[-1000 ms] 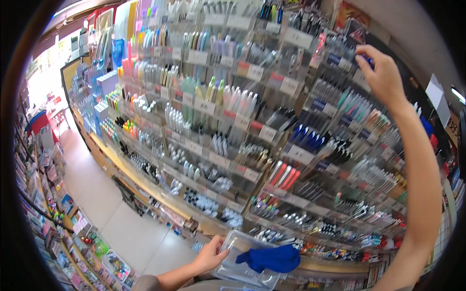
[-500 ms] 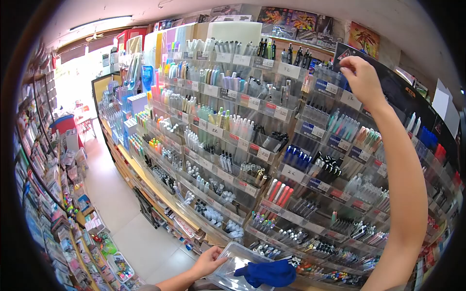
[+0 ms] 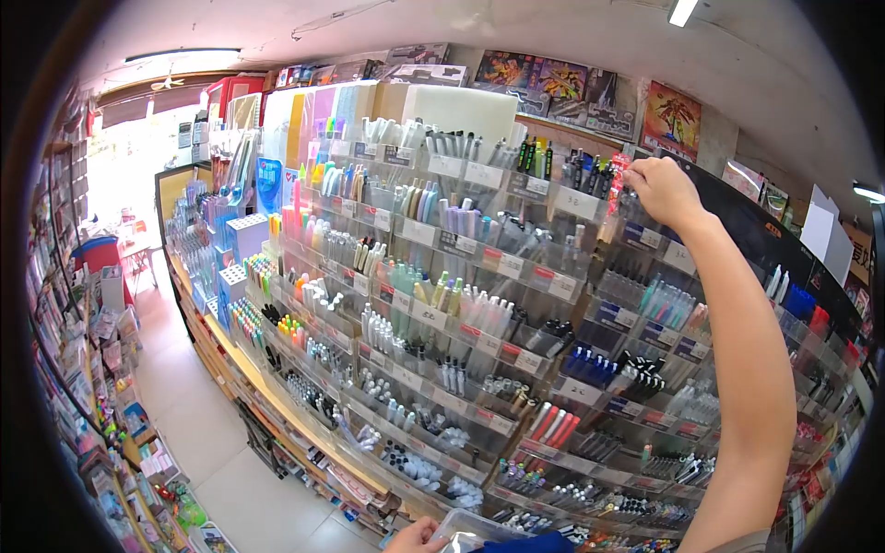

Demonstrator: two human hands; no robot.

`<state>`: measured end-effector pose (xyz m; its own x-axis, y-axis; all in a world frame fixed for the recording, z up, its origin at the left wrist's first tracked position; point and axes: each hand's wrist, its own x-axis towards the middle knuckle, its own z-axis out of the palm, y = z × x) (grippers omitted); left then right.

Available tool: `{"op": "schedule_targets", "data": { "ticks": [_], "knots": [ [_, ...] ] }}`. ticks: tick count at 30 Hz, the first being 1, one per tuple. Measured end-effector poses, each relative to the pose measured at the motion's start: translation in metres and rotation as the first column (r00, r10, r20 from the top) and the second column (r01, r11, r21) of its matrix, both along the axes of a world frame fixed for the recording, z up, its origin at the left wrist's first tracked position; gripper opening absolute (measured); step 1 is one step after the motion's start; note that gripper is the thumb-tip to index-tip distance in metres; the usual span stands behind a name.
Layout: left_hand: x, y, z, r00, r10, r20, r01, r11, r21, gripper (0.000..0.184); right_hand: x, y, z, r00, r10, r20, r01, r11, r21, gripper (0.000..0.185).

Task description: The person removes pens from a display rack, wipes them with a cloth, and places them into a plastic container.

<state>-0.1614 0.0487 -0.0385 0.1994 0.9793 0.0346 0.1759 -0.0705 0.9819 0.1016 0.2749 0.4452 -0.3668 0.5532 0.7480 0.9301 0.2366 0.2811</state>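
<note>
My right hand (image 3: 666,192) is raised at the top row of the clear pen rack (image 3: 539,276). Its fingers are closed on a slim red-and-white packet (image 3: 615,189), which stands upright; the packet's exact contents are too small to make out. Low at the bottom edge, my left hand (image 3: 415,537) grips the corner of a clear plastic box (image 3: 470,527). A dark blue cloth (image 3: 530,544) lies in or over that box, mostly cut off by the frame.
Tiers of pens with price labels fill the rack. Black pens (image 3: 535,158) stand left of the packet. Boxed toys (image 3: 590,88) line the shelf above. To the left, an aisle floor (image 3: 203,396) runs between the rack and crowded shelves (image 3: 83,387).
The view has tilted up and shifted. My right hand has moved to the rack's top row, and the red packet now shows at its fingers. My left hand and the box sit lower in view.
</note>
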Motion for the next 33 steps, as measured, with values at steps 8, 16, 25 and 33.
{"op": "schedule_targets", "data": {
  "ticks": [8,16,25,33],
  "knots": [
    [-0.010,0.017,-0.002,0.988,-0.137,0.073,0.145,0.982,-0.122,0.024,0.002,-0.001,0.017,0.992,-0.105,-0.065,0.070,0.910,-0.409,0.023],
    [-0.011,0.022,-0.009,0.985,-0.152,0.086,0.160,0.983,-0.091,0.024,0.012,-0.015,0.029,0.978,-0.140,-0.154,0.031,0.830,-0.557,0.018],
    [-0.011,0.019,0.001,0.981,-0.148,0.125,0.162,0.980,-0.112,0.025,0.024,-0.014,0.042,0.935,-0.019,-0.355,-0.163,0.866,-0.474,0.009],
    [-0.007,0.018,-0.008,0.977,-0.148,0.154,0.170,0.975,-0.144,0.023,0.046,-0.039,0.074,0.922,0.171,-0.346,-0.247,0.951,-0.186,0.010]
  ]
}}
